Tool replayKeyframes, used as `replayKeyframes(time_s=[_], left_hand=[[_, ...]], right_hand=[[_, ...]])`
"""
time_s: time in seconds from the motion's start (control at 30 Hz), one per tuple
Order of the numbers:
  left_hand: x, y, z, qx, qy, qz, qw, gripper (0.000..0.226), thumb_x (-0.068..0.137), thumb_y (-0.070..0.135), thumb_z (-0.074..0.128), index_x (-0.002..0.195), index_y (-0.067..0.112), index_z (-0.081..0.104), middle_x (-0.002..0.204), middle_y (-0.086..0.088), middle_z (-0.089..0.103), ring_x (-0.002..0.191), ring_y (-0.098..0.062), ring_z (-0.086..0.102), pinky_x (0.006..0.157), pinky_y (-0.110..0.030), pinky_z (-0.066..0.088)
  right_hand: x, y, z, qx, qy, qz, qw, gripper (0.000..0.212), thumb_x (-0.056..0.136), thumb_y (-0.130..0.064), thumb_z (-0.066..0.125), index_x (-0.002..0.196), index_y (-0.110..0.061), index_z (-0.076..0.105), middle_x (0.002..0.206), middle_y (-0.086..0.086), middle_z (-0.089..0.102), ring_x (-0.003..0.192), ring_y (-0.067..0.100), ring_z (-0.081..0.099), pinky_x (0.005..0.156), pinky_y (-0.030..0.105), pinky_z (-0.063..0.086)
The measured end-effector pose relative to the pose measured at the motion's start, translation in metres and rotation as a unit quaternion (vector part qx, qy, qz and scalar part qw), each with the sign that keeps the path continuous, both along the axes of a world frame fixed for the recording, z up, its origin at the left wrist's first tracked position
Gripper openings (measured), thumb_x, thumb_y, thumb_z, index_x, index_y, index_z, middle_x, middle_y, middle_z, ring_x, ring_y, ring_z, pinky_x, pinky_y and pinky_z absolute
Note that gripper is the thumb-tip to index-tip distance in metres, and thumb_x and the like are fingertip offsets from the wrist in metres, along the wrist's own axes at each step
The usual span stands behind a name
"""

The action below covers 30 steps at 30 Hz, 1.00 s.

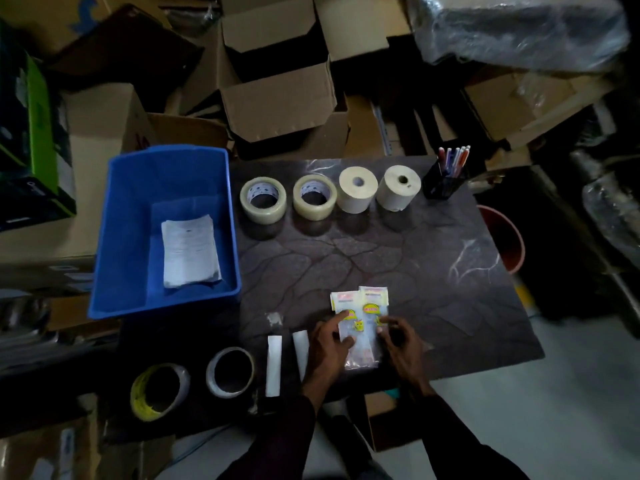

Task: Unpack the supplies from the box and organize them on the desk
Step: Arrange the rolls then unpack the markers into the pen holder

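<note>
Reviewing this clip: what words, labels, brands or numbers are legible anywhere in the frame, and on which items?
No text can be read in this frame.
packets: red and yellow label, print too blurred to read.
paper stack in the blue bin: printed lines, too small to read.
tape rolls, inner cores: dark marks, illegible.
cardboard boxes: coloured marks only, nothing readable.

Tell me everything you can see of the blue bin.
The blue bin is an open-topped, rectangular tub, plastic by its look, standing upright just off the dark desk's left edge. Its walls slope inward to a flat floor. One stack of white printed sheets lies flat inside; nothing else shows in it.
</note>
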<state>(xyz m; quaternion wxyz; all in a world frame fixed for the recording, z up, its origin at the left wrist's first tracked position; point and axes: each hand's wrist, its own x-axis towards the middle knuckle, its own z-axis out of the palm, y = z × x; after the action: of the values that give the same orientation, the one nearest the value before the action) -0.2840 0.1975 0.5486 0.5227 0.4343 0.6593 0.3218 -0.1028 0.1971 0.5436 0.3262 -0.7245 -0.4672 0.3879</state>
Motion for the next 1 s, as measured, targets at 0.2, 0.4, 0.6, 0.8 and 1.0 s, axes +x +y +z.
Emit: replayKeyframes(time_s=[0.2,0.4,0.6,0.8,1.0], left_hand=[[-0.001,-0.003,-0.001,0.026,-0.052,0.013,0.998,0.054,0.072,0.016,0.071,0.122,0.035,0.062,0.126,0.002,0.064,0.118,-0.014,0.059,0.104,-0.04,0.047],[0.015,0.011,0.043,0.079,-0.124,0.043,0.988,0.047,0.081,0.007,0.069,0.128,0.014,0.062,0.134,0.002,0.061,0.123,-0.014,0.057,0.1,-0.027,0.049],[0.053,0.025,0.074,0.122,-0.113,0.057,0.984,0.045,0.08,0.017,0.07,0.123,0.026,0.063,0.128,0.012,0.063,0.121,-0.011,0.059,0.096,-0.031,0.052],[0.127,0.016,0.105,0.128,-0.102,0.095,0.982,0.045,0.075,0.023,0.075,0.118,0.033,0.066,0.129,-0.001,0.066,0.114,-0.021,0.063,0.092,-0.042,0.056],[0.155,0.007,0.127,0.124,-0.156,0.124,0.972,0.048,0.075,0.014,0.076,0.12,0.029,0.068,0.124,-0.012,0.067,0.104,-0.025,0.066,0.093,-0.06,0.052]], right_hand=[[-0.011,0.011,0.02,0.015,0.08,-0.001,0.997,0.017,0.089,-0.025,0.062,0.098,-0.019,0.075,0.099,-0.001,0.078,0.091,0.01,0.071,0.083,0.027,0.055],[0.015,0.018,0.048,0.028,0.175,0.003,0.984,0.017,0.095,-0.004,0.063,0.107,-0.011,0.074,0.1,0.002,0.078,0.089,0.012,0.071,0.076,0.022,0.056],[0.051,0.022,0.078,0.069,0.238,0.016,0.969,0.02,0.094,-0.003,0.063,0.111,-0.006,0.073,0.107,-0.004,0.077,0.098,0.004,0.069,0.082,0.016,0.053],[0.123,0.027,0.106,0.116,0.265,0.038,0.956,0.024,0.091,-0.002,0.068,0.113,-0.007,0.072,0.111,-0.006,0.075,0.103,-0.002,0.068,0.084,0.012,0.05],[0.153,0.033,0.118,0.103,0.282,0.057,0.952,0.023,0.089,-0.01,0.072,0.112,-0.015,0.074,0.115,-0.003,0.074,0.109,0.016,0.069,0.09,0.033,0.057]])
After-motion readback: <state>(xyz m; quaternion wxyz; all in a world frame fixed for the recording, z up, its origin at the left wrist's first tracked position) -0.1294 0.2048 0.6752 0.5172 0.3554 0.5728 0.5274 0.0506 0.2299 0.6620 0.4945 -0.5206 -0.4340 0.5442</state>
